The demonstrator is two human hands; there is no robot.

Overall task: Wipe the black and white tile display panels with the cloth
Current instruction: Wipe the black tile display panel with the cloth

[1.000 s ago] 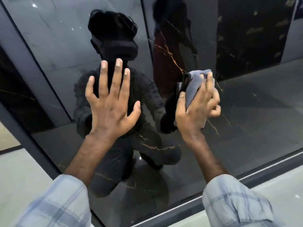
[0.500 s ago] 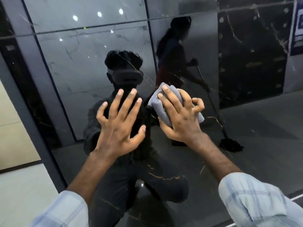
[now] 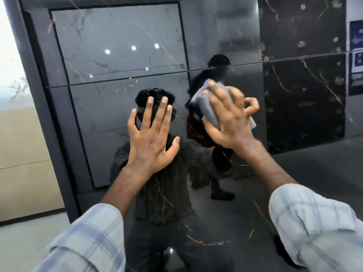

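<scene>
My right hand (image 3: pixel 229 118) has swept the cloth (image 3: pixel 206 107) over the black panel (image 3: pixel 245 222), from 3 o'clock of my left hand (image 3: pixel 151 134) to about 1 o'clock; it has drawn closer to that hand; the cloth now reaches just under the panel seam (image 3: pixel 98 81).

Cloth (image 3: pixel 207 109) between right hand (image 3: pixel 230 122) and panel (image 3: pixel 290 169)

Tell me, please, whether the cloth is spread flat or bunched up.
Bunched up: the cloth shows thick folds under the right hand, which grips it.
</scene>
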